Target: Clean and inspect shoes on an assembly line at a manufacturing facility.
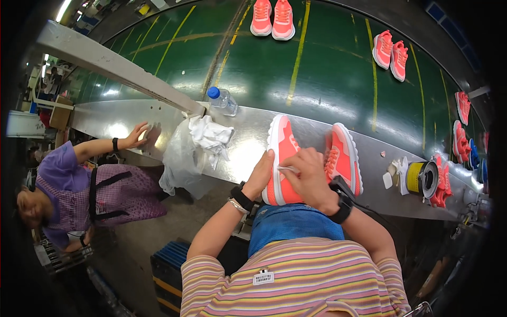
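A coral sneaker point(283, 187) with a white sole lies on the metal ledge in front of me, toe and heel in line with my body. My left hand point(261, 173) grips it along the left side, thumb near the sole edge. Over its upper, my right hand point(309, 174) pinches a small white piece point(288, 169) that looks like cloth, pressed against the shoe. A second coral sneaker point(346, 158) rests just right of my right hand, touched by neither hand as far as I can see.
Beyond the metal ledge point(248, 132) runs a green conveyor belt point(338, 84) carrying pairs of coral sneakers point(283, 21). White rags point(210, 134), a plastic bag point(179, 158) and a water bottle point(224, 103) are left; a yellow-labelled tin point(420, 178) is right. A co-worker point(105, 185) stands left.
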